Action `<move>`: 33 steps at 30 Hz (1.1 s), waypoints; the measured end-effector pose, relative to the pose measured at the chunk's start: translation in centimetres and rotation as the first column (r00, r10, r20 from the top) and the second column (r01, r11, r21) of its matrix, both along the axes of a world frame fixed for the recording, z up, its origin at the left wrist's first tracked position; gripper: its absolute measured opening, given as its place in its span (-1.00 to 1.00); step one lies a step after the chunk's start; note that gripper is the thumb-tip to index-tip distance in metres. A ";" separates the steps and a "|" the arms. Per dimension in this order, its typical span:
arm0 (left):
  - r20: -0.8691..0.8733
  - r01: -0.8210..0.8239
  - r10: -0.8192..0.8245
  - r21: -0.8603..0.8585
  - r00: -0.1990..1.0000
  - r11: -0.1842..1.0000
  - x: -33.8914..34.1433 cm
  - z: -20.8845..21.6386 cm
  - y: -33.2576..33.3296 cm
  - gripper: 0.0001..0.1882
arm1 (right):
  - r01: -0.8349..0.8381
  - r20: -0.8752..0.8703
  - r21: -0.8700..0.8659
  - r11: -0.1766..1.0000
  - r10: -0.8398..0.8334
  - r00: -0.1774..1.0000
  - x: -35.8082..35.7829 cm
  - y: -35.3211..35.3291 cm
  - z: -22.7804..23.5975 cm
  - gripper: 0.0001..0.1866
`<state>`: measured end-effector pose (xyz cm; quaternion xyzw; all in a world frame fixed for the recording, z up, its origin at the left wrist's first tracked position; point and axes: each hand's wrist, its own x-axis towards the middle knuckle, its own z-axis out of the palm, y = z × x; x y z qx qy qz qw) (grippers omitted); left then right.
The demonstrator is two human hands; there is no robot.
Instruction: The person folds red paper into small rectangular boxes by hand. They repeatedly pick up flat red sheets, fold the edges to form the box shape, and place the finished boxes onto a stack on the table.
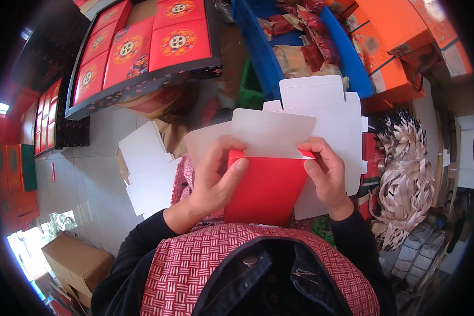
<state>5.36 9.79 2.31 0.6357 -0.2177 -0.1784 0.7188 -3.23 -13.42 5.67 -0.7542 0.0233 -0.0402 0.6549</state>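
Note:
A red cardboard box (pixel 266 189), partly folded, stands close in front of my body. Its pale inner flap (pixel 274 131) sticks up and away from me. My left hand (pixel 218 171) pinches the box's left upper corner, thumb and fingers around a small red side tab. At the opposite corner, my right hand (pixel 326 168) grips the other red tab (pixel 306 154), which shows a white edge. Beyond and to the right lie white flat box blanks (pixel 329 126), partly behind the box. Another white blank (pixel 150 168) is at the left.
A dark tray (pixel 142 79) of red printed boxes stands at the upper left. A blue crate (pixel 274 68) holds wrapped packets. Orange boxes (pixel 389 26) are stacked at the upper right, above a bundle of pale ribbons (pixel 405 179). A brown carton (pixel 76 263) sits on the lower-left floor.

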 end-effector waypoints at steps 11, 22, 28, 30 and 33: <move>0.111 -0.033 0.027 0.059 0.994 0.998 0.6 -0.3 0.0 -0.77 | -0.258 0.079 0.170 0.951 0.248 0.966 4.7 -2.3 1.5 -0.64; 0.169 -0.058 0.094 -0.203 0.981 0.977 -0.3 -1.0 -0.8 -0.62 | -0.386 -0.254 0.260 0.885 0.449 0.857 7.6 -1.3 3.9 -0.72; 0.212 0.008 0.028 -0.167 0.977 0.986 -0.2 -0.7 -0.4 -0.56 | -0.470 -0.446 0.206 0.858 0.510 0.736 8.1 -1.0 6.0 -0.60; 0.177 0.027 0.003 -0.168 0.984 0.985 -0.2 -0.5 -0.3 -0.59 | -0.497 -0.439 0.180 0.849 0.521 0.732 8.1 -0.9 6.6 -0.57; 0.297 0.085 -0.069 -0.041 0.952 0.996 0.7 0.6 0.2 -0.65 | -0.500 -0.399 0.140 0.855 0.511 0.761 7.8 -0.5 6.6 -0.55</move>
